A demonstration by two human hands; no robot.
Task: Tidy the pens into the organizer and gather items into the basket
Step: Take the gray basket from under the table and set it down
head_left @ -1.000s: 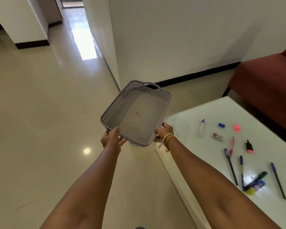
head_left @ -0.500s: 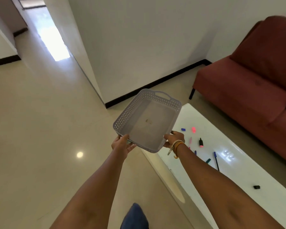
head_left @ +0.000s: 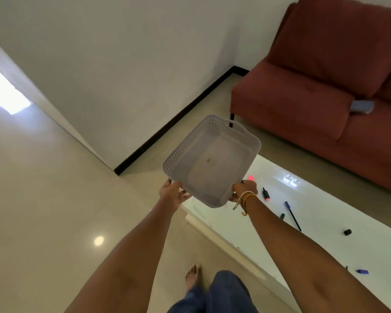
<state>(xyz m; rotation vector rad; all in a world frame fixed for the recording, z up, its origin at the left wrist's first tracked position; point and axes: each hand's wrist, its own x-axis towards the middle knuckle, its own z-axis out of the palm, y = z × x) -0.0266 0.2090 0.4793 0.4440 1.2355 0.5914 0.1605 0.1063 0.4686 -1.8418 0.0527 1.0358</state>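
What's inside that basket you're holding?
Nothing but a few small brownish specks on the floor of the basket. The near corners are partly covered by the left hand and right hand.

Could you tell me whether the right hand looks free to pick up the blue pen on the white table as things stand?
Probably not yet: the right hand is gripping the grey basket with the left hand. The blue pen lies uncovered on the white table.

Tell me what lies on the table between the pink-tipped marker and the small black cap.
In the head view, a blue-capped pen lies between the pink-tipped marker and the black cap.
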